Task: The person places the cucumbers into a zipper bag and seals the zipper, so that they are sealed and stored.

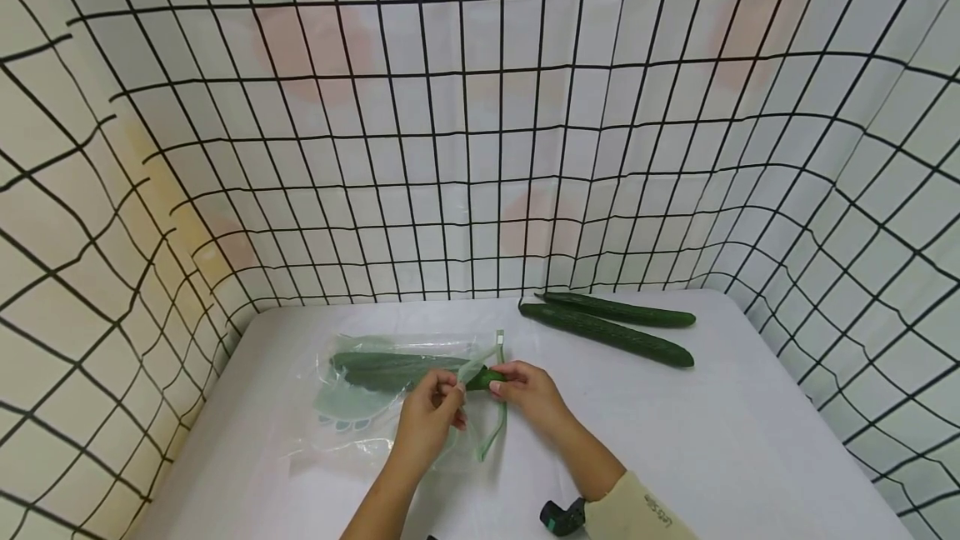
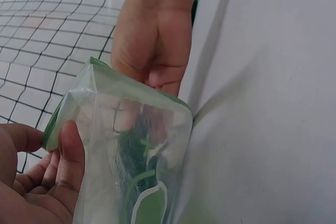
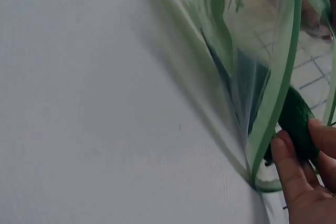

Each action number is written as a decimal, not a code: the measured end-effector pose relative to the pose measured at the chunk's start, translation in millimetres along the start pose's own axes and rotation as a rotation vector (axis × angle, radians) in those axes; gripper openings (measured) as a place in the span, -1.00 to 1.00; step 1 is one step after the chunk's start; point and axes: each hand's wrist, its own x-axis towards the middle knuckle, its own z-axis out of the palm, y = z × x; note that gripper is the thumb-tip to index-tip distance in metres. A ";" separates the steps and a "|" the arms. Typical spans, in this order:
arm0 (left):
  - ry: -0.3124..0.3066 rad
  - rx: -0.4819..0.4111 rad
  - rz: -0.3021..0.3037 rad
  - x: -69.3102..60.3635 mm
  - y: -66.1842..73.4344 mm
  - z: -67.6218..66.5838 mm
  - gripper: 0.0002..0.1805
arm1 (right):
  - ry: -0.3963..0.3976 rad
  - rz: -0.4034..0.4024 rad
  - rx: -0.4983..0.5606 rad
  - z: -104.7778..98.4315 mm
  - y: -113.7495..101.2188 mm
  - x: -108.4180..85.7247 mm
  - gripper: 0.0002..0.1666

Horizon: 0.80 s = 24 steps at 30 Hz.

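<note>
A clear zip bag (image 1: pixel 345 415) with a green-edged mouth lies on the white table, its opening toward the right. Inside it a long dark green cucumber (image 1: pixel 405 372) stretches leftward, its right end sticking out at the mouth. My left hand (image 1: pixel 429 413) pinches the bag's rim between thumb and fingers, lifting it. In the left wrist view the bag (image 2: pixel 107 140) stands partly open, with the right hand (image 2: pixel 152 45) behind its mouth. My right hand (image 1: pixel 531 390) holds the cucumber's end; the right wrist view shows fingers (image 3: pixel 289 166) and thumb around the cucumber (image 3: pixel 297 121).
Two more cucumbers, a nearer one (image 1: pixel 607 333) and a farther one (image 1: pixel 622 309), lie side by side at the back right of the table (image 1: pixel 675 440). Black wire mesh (image 1: pixel 467 136) surrounds the back and sides. A black device (image 1: pixel 562 517) sits by the right sleeve.
</note>
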 end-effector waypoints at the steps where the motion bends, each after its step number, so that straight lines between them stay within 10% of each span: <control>1: 0.002 0.001 0.000 -0.2 0.2 0.0 -0.82 | 0.002 0.006 0.036 2.0 -0.4 -0.2 -0.57; 13: 0.020 -0.022 -0.021 -1.2 2.4 -1.3 -0.81 | -0.054 0.038 0.142 14.4 4.8 -0.1 -0.50; 24: 0.053 -0.044 -0.025 -0.7 2.9 -3.7 -0.81 | 0.004 -0.010 -0.209 11.4 7.3 -0.5 -0.59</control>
